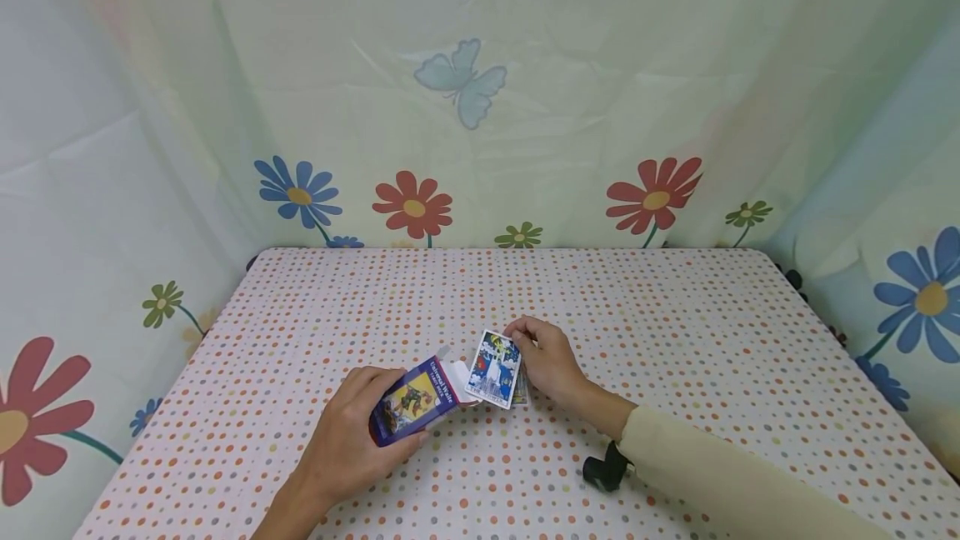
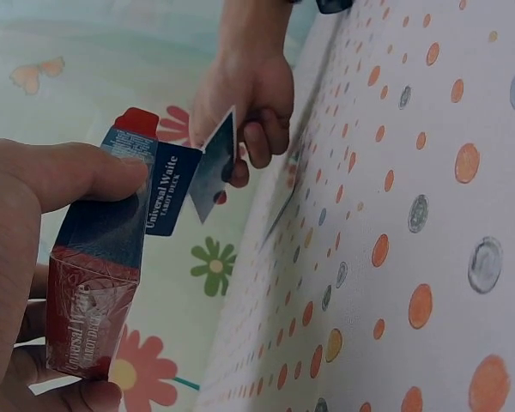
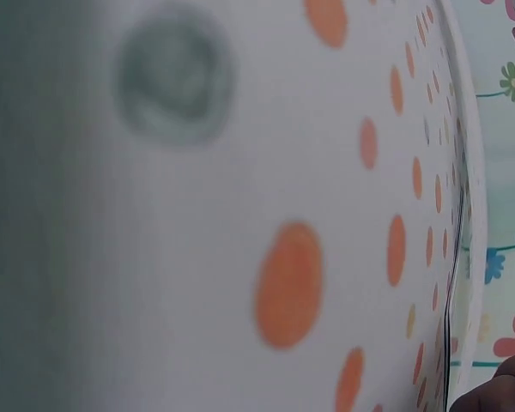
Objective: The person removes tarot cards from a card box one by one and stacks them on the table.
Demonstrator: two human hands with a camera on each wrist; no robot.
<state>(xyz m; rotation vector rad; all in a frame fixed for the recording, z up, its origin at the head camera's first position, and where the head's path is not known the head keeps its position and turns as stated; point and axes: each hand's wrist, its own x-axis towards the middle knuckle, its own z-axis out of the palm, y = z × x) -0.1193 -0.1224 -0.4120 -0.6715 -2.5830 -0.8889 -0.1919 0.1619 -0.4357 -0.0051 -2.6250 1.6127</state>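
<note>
Reads "Universal Waite" in white letters on the dark blue front of the box [image 1: 411, 402], with "TAROT DECK" in smaller capitals beneath. In the left wrist view, repeats both lines on the blue open flap [image 2: 171, 193], and once more, fainter, on the red panel [image 2: 87, 322]. Also bears small print just below the red tab [image 2: 137, 122], too fine to make out. Spells "THE TOWER" in capitals along the lower edge of the card [image 1: 494, 370], in the head view.

The left grip [image 1: 351, 422] is curled, the right grip [image 1: 553, 361] pinching.
</note>
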